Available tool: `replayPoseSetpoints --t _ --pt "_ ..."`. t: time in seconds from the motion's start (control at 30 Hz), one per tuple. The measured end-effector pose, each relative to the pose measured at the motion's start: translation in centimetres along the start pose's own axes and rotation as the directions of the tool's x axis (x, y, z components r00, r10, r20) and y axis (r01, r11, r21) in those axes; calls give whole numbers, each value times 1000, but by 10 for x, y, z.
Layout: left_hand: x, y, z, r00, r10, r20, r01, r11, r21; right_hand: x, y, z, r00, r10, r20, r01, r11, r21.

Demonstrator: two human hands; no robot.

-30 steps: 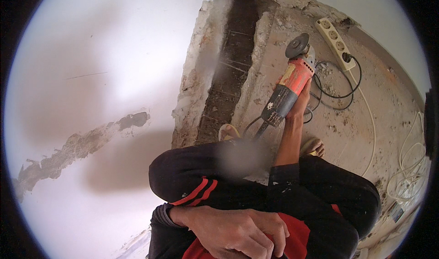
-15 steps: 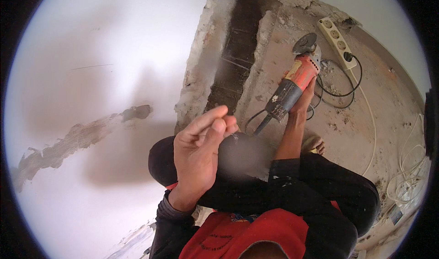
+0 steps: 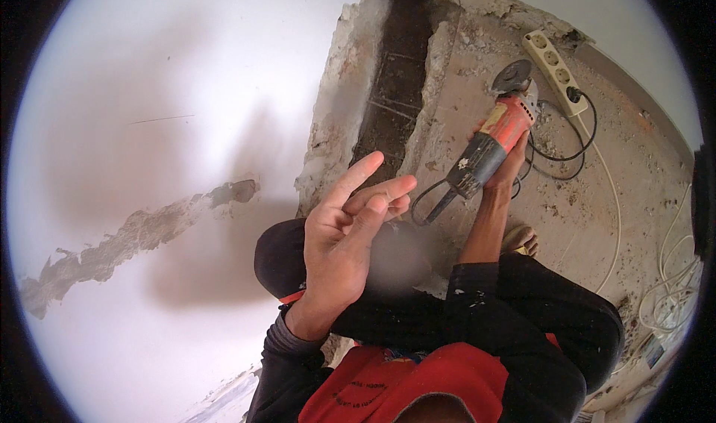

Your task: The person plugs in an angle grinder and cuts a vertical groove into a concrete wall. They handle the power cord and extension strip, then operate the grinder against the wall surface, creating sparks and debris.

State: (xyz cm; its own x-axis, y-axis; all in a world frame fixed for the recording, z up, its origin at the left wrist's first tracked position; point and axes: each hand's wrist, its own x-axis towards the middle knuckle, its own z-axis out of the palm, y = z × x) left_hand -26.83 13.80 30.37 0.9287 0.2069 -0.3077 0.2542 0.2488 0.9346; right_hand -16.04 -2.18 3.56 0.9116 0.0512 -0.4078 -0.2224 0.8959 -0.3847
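Note:
An angle grinder (image 3: pixel 488 147) with a red and black body lies in my right hand (image 3: pixel 513 160), which grips it from below and along its right side. Its dark disc (image 3: pixel 512 75) points up and away from me, and the black cord leaves the near end. My left hand (image 3: pixel 339 248) is raised above my knee, apart from the grinder. Its index finger stretches out, while the thumb lies close to the bent middle fingers. Nothing shows in that hand.
A white wall (image 3: pixel 186 57) with a rough grey patched strip (image 3: pixel 134 236) stands at the left. Beside it runs a broken-edged dark trench (image 3: pixel 399 72). A power strip (image 3: pixel 556 72) with a black plug lies on the dusty floor (image 3: pixel 574 221). Loose white cable (image 3: pixel 664 296) coils at the right.
My left index finger has lifted away from the other fingers, so the hand is more spread. My right hand keeps hold of the grinder. The whole view has shifted slightly.

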Motion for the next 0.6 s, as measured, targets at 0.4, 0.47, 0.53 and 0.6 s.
replayPoseSetpoints --t 0.4,0.47,0.53,0.6 --pt "-10 1 4 999 -36 -6 36 991 128 3 2 -7 999 14 53 -16 999 35" --pt "-10 2 7 998 57 41 -66 958 280 3 2 -6 998 25 49 -27 999 38" --pt "-11 3 10 974 178 142 -228 805 548 3 1 -6 999 42 23 -43 999 17" --pt "-11 4 13 959 154 239 -268 770 579 2 0 -5 998 42 44 -44 998 45"
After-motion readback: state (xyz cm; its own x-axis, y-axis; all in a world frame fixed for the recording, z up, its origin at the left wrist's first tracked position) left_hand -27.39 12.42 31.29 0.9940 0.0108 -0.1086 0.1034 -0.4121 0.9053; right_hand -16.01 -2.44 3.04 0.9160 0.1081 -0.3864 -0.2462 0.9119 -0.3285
